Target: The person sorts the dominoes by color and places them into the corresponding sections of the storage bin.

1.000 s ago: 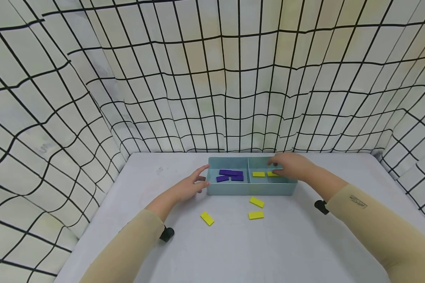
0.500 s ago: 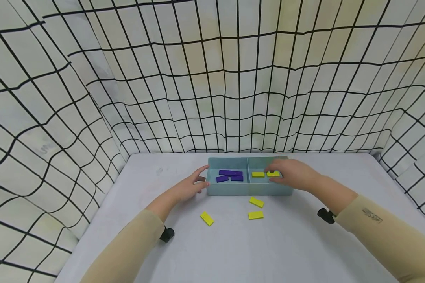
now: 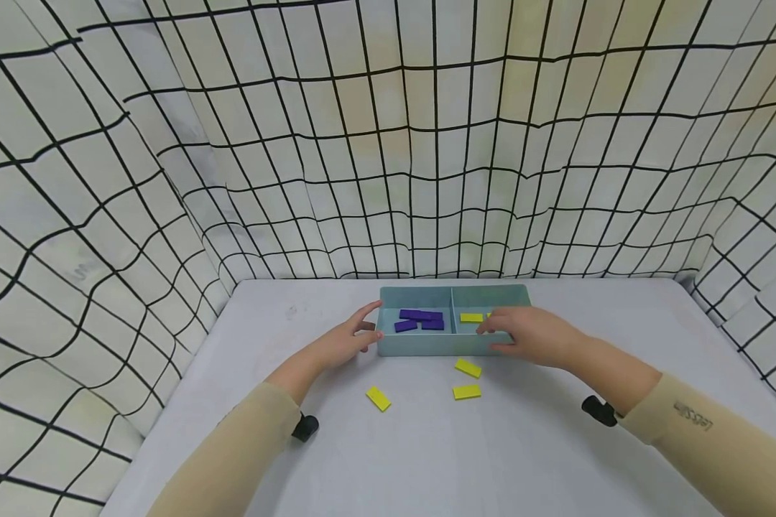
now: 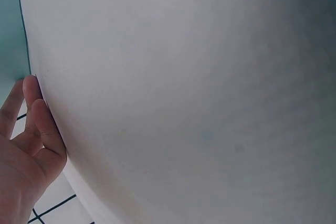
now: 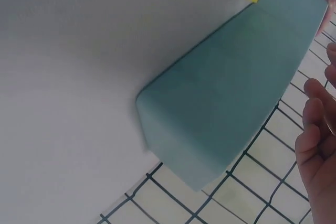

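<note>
A long teal tray [image 3: 388,345] with a divider stands at the back of the table. Its left compartment holds several flat purple blocks [image 3: 421,315]. In the right compartment lies a yellow block [image 3: 471,318], and a second one is mostly hidden behind my right hand [image 3: 533,336]. That hand hovers over the tray's front wall, fingers loosely bent, with nothing seen in them. My left hand [image 3: 344,342] touches the tray's left end with spread fingers; in the left wrist view its fingertips [image 4: 31,85] rest by the tray's edge.
Two yellow blocks, one angled [image 3: 468,368] and one nearly straight [image 3: 467,392], lie on the white table [image 3: 414,459] before the tray. Another yellow block [image 3: 378,399] lies farther left. Black-gridded white fabric [image 3: 336,158] rises behind and at both sides.
My right hand has come from inside the right compartment toward me, over the front wall. The second yellow block there stays behind. My left hand has not visibly moved.
</note>
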Demonstrator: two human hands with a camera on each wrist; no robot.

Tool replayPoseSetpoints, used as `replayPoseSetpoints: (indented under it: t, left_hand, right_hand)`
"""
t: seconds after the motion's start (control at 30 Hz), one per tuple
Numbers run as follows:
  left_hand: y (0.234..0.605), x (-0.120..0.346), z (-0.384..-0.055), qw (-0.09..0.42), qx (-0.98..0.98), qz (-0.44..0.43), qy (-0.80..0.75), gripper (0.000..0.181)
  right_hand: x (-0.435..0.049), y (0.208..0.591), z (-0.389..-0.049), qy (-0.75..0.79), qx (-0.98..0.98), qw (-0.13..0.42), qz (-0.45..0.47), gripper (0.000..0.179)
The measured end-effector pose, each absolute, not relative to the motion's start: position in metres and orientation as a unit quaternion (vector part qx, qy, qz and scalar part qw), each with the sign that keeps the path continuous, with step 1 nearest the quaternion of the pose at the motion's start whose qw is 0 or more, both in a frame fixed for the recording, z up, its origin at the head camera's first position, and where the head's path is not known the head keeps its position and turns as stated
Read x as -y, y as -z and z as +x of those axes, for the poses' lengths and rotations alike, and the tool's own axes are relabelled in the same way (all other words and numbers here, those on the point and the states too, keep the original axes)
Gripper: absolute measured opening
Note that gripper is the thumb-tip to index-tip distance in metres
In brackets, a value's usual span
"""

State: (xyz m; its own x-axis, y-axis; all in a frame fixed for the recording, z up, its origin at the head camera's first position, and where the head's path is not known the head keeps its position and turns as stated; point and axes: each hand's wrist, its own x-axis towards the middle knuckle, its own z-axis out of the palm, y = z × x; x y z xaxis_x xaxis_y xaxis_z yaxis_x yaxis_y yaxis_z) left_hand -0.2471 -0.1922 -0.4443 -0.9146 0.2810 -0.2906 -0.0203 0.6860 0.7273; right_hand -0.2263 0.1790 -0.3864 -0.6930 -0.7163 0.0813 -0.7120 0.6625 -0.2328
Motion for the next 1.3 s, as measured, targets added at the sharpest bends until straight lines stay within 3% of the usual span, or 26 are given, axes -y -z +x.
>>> replayPoseSetpoints:
  t: [0.53,1.3]
  left_hand:
    - [0.443,0.191,-0.247,0.196,-0.898,0.075,-0.386,0.068]
    - [0.441,0.192,-0.246,0.195,-0.896,0.076,-0.393,0.067]
  right_hand:
    - [-0.160,0.416,-0.206,0.105,-0.905,0.082,-0.404,0.023]
    - [-0.135,0.431,-0.199,0.063,-0.899,0.110,-0.419,0.027]
